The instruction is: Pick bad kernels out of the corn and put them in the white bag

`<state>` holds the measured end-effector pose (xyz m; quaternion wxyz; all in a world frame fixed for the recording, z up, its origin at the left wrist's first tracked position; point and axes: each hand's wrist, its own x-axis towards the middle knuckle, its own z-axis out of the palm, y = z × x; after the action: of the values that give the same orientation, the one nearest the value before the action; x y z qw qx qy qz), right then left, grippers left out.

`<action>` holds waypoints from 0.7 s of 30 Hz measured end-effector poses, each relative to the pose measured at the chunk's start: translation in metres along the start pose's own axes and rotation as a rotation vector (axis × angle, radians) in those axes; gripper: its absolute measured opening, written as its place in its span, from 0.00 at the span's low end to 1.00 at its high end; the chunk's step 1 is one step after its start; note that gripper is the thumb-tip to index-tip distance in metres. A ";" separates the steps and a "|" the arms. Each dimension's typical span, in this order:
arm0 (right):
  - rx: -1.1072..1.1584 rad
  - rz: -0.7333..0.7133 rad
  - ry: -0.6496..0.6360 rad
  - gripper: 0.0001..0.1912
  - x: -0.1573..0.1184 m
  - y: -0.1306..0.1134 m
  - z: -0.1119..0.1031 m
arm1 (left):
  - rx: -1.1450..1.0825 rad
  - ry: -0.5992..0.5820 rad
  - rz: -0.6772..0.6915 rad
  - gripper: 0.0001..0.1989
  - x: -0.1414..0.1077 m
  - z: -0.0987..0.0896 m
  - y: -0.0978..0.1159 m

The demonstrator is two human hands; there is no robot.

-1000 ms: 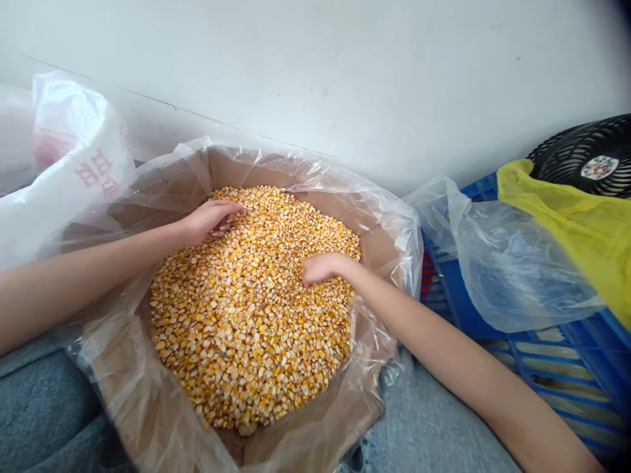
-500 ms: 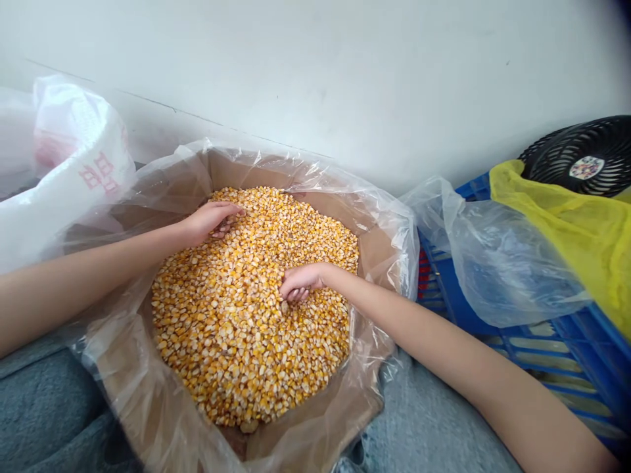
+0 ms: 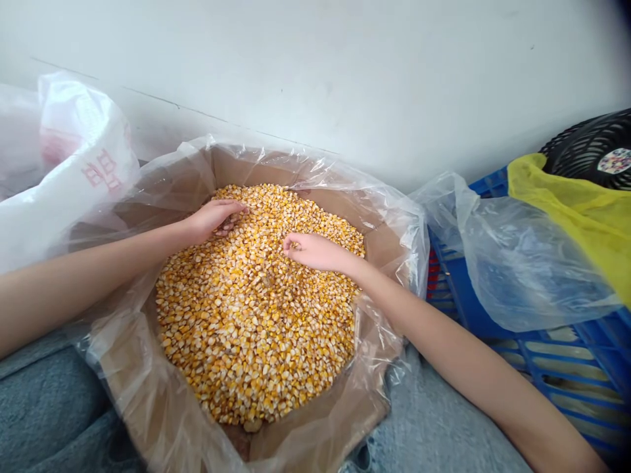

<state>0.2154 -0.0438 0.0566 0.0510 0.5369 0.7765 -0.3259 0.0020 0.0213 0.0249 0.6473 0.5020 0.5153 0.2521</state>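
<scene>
Head view, as I stand here: what's just changed?

"The right hand [image 3: 315, 253] has moved. It now lies on top of the corn kernels [image 3: 256, 335], nearer the far right corner of the cardboard box [image 3: 382, 246]. Before, it sat closer to the middle of the pile and was dug in deeper."

"And the left hand [image 3: 214, 220]?"

"That one has hardly shifted. It stays at the far left of the pile, bent over, with its fingers [image 3: 231, 209] curled down into the kernels."

"Are the fingers holding anything?"

"I can't tell. The right hand's fingers are close together, with the tips resting on the kernels, and the left hand's are narrowly curled. Neither shows a clear handful from here."

"So what does the move amount to?"

"Not much for the corn. The kernels all sit inside the box, heaped within the plastic liner [image 3: 394, 223], and only the surface near the hands looks stirred."

"What's around the box?"

"A white sack [image 3: 73, 144] slumps to its left. To its right is a blue crate [image 3: 461, 289] with a clear bag [image 3: 532, 269], a yellow bag [image 3: 566, 203] and a black fan [image 3: 596, 148] on it."
</scene>
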 end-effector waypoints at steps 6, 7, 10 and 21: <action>-0.337 0.056 -0.619 0.17 -0.002 -0.006 0.019 | -0.010 -0.002 -0.021 0.09 -0.001 0.001 -0.001; -0.356 0.049 -0.630 0.18 -0.002 -0.007 0.023 | -0.008 -0.003 -0.018 0.09 -0.001 0.001 -0.002; -0.368 0.049 -0.590 0.20 0.001 -0.012 0.032 | 0.012 0.004 0.001 0.09 -0.002 0.002 -0.001; -0.290 0.047 -0.573 0.11 0.000 -0.007 0.022 | -0.003 0.034 0.258 0.07 -0.011 0.017 0.005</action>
<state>0.2030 -0.0573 0.0426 0.3511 0.4283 0.7562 -0.3485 0.0143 0.0072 0.0335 0.6015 0.5588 0.4570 0.3422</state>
